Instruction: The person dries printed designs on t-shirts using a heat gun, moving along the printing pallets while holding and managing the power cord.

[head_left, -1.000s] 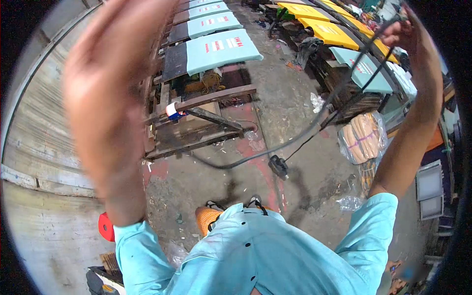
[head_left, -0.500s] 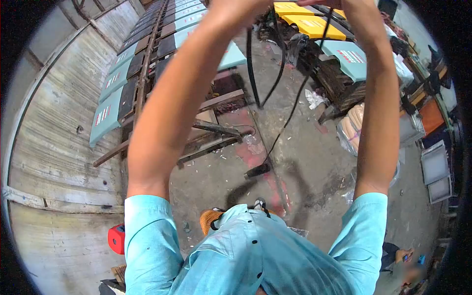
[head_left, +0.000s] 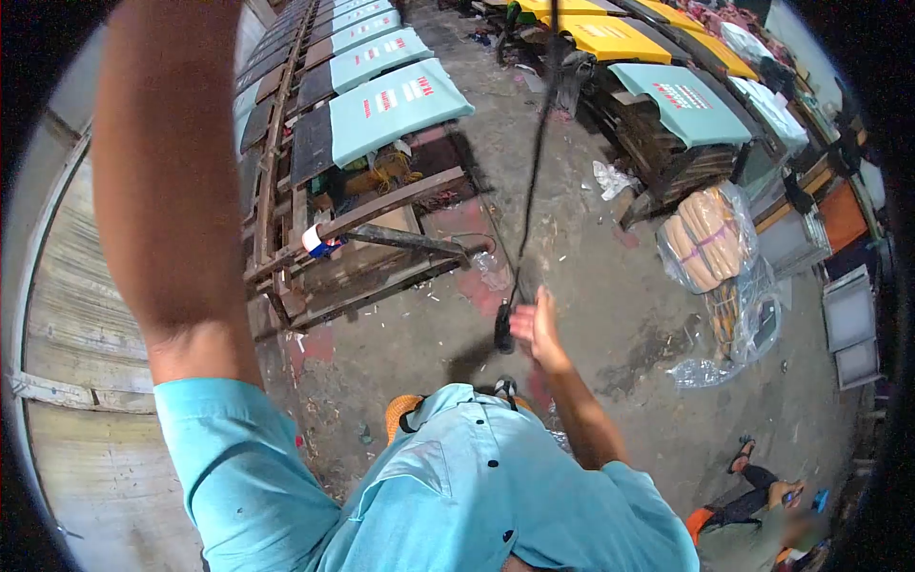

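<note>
A black cord hangs from above the top edge of the head view. At its lower end dangles a dark, tube-shaped object, whose exact kind I cannot make out. My right hand is low in front of my body, just right of that object, fingers stretched out and thumb up. Whether the fingertips touch it is unclear. My left arm reaches up past the upper left edge, so the left hand itself is hidden from view.
Long wooden racks on the left carry light-blue printed panels. Another bench at right holds yellow panels and a blue-green one. A plastic-wrapped bundle lies on the floor. Another person sits at lower right.
My right hand has come down from overhead to beside the dangling object. My left arm has shifted left and up, its hand leaving view. The looped cord now hangs as one line.
</note>
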A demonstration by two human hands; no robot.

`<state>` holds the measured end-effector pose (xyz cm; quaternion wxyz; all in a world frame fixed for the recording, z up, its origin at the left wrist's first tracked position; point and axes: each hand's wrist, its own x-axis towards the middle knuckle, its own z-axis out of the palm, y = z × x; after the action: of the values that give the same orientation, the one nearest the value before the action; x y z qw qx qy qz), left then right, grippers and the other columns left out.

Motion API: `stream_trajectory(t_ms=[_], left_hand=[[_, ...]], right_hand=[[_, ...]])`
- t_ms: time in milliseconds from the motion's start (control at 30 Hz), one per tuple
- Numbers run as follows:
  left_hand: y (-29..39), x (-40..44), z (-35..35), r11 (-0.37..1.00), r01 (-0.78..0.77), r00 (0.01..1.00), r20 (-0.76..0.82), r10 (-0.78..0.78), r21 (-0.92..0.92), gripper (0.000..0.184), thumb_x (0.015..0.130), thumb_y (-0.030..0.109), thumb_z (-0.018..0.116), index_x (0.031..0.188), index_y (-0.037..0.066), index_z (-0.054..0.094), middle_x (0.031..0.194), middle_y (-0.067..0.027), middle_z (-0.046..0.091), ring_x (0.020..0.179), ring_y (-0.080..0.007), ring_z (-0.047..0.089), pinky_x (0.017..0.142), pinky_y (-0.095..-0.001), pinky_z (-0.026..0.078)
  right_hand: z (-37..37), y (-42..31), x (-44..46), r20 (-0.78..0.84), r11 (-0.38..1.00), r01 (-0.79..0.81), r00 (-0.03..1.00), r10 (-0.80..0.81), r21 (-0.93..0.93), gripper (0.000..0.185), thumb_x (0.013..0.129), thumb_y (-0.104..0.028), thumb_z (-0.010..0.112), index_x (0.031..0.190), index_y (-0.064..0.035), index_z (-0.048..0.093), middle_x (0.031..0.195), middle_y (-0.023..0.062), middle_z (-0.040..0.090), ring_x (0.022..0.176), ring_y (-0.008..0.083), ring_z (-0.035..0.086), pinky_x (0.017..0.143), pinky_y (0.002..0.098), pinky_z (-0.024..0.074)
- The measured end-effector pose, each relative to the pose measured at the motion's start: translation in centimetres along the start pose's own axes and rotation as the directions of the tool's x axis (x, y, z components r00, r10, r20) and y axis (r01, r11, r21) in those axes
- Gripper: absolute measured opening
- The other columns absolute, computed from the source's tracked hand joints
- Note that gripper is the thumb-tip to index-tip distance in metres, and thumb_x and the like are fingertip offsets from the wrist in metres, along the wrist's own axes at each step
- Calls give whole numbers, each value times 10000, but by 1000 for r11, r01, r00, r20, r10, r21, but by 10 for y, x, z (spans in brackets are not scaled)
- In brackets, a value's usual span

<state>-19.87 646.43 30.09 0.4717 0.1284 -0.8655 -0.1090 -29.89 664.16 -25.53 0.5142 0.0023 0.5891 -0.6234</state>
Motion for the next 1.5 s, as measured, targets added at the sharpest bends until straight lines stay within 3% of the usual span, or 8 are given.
stream_trajectory(t_ms=[67, 233, 567, 767, 900, 1100, 1300, 1500], left_hand=[[-12, -11, -20, 996, 33, 999, 11, -34, 79, 285, 977, 205, 560, 1204, 64, 657, 934, -100, 674, 669, -84, 537, 548, -218, 445], [-39, -49, -102, 949, 131, 991, -1, -136, 286, 315, 958, 205, 571, 1235, 70, 635, 955, -84, 668, 664, -73, 511, 539, -208, 420], [-10, -146, -321, 663, 356, 933, -207, -296, 659, 396, 920, 207, 594, 1295, 81, 593, 997, -52, 654, 652, -50, 461, 522, -189, 371], [68, -210, -428, 421, 489, 870, -397, -291, 764, 453, 897, 207, 607, 1332, 87, 567, 1023, -33, 646, 646, -37, 431, 512, -177, 341], [133, -252, -471, 280, 556, 829, -503, -244, 782, 492, 882, 208, 616, 1356, 91, 550, 1040, -20, 640, 641, -28, 411, 505, -169, 321], [186, -304, -491, 158, 647, 760, -615, -212, 746, 554, 859, 208, 630, 1392, 98, 524, 1065, -1, 632, 634, -14, 381, 495, -158, 291], [157, -338, -457, 321, 784, 621, -655, -431, 531, 618, 837, 209, 643, 1429, 104, 499, 1090, 18, 624, 627, -1, 351, 485, -146, 261], [55, -387, -359, 461, 753, 414, -206, -887, -470, 1024, 637, 315, 714, 1528, 47, 285, 919, -22, 461, 574, -40, 336, 457, -152, 263]], right_hand=[[-34, 79, 59, 38, 918, -391, 920, 389, 70, 1255, 750, -854, 501, 1519, 52, 97, 1463, 330, 319, 1202, 511, 510, 943, 620, 480], [-54, 146, 121, 185, 670, -513, 846, 500, 537, 1050, 867, -616, 610, 1514, 28, 91, 1496, 330, 221, 1234, 538, 461, 958, 608, 486], [-82, 152, 233, 14, 438, -238, 890, 456, 867, 247, 869, -68, 613, 1071, 20, 500, 997, 174, 580, 768, 250, 637, 635, 295, 601], [-108, 179, 232, 359, 350, -508, 838, 410, 787, 276, 988, -262, 554, 1060, -3, 617, 795, 49, 667, 634, 133, 620, 512, 258, 506], [-101, 170, 215, 431, 397, -551, 829, 356, 734, 349, 957, -255, 624, 1136, 42, 586, 1053, 166, 678, 1028, 285, 658, 916, 399, 553], [-98, 139, 226, 406, 357, -555, 815, 413, 751, 506, 1004, -278, 539, 1343, 65, 386, 1237, 280, 557, 1191, 409, 546, 1017, 459, 509], [-147, 143, 224, 274, 578, -540, 830, 486, 611, 501, 1010, -380, 479, 1300, 28, 500, 1393, 284, 438, 1282, 528, 374, 1018, 578, 494], [-212, 124, 209, 177, 310, -474, 735, 655, 824, 564, 915, -389, 640, 1320, -18, 510, 1394, 210, 470, 1227, 460, 465, 942, 576, 545]])
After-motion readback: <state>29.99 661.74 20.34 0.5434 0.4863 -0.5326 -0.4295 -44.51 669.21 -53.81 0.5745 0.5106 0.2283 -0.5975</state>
